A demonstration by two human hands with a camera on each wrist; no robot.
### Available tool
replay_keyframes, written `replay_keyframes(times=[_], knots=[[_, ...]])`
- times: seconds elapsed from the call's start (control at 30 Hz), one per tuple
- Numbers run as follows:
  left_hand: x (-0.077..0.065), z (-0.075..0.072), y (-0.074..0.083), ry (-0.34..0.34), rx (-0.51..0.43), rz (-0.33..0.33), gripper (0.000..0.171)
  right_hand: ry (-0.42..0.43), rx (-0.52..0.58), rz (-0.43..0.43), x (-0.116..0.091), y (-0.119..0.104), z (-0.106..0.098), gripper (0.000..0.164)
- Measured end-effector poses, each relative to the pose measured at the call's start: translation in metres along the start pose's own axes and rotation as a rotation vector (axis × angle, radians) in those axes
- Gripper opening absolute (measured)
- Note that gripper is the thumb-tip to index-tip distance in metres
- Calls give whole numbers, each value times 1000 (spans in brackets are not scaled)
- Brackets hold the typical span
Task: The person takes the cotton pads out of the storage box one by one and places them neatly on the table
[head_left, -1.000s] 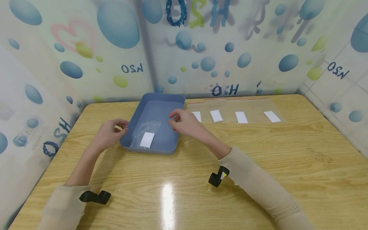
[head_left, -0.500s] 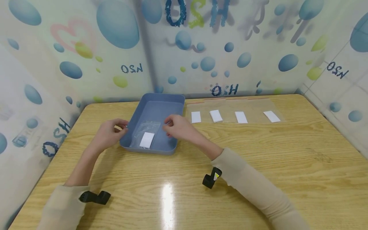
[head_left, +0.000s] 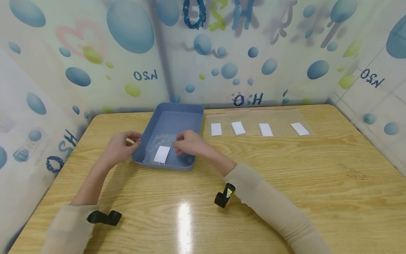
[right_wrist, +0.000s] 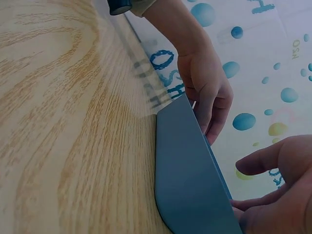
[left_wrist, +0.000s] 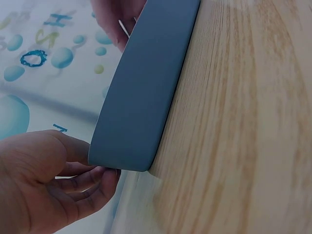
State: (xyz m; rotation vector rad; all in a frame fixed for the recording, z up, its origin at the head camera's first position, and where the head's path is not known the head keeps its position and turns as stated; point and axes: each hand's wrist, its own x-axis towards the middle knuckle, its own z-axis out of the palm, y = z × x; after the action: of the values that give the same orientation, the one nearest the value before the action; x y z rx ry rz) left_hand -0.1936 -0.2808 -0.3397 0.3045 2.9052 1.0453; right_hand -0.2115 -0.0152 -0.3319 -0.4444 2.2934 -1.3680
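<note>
A blue-grey rectangular tray [head_left: 177,118] sits on the table in the head view. Inside it, toward the front left, lies a clear plastic bag [head_left: 152,146] with a small white card [head_left: 162,155] in or on it. My left hand [head_left: 122,148] holds the tray's left rim between thumb and fingers; the left wrist view shows the fingers [left_wrist: 100,187] against the outside of the wall. Over the tray's right part, my right hand [head_left: 190,143] hovers beside the bag. Its thumb and index finger stand apart in the right wrist view; the other fingertips are hidden behind the tray wall.
Right of the tray, overlapping clear plastic bags with red strips along their tops lie in a row along the back of the wooden table [head_left: 269,176]. White cards [head_left: 265,129] show in them. A patterned curtain [head_left: 222,70] hangs behind the table.
My right hand has moved left and slightly toward me, from the tray's right edge to beside the bag. The left hand and the tray have stayed put.
</note>
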Motion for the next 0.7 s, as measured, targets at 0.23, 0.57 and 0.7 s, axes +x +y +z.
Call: replay_keyframes(times=[0.23,0.57,0.7], knots=[[1,0,0,-4,8,-1,33,30,50,102,7,-1,9,50],[1,0,2,-4,-1,4,33,71,307,170,10,-2,16,15],[0,0,2,-7,5,-2,33,66,358,180,10,-5,20,24]])
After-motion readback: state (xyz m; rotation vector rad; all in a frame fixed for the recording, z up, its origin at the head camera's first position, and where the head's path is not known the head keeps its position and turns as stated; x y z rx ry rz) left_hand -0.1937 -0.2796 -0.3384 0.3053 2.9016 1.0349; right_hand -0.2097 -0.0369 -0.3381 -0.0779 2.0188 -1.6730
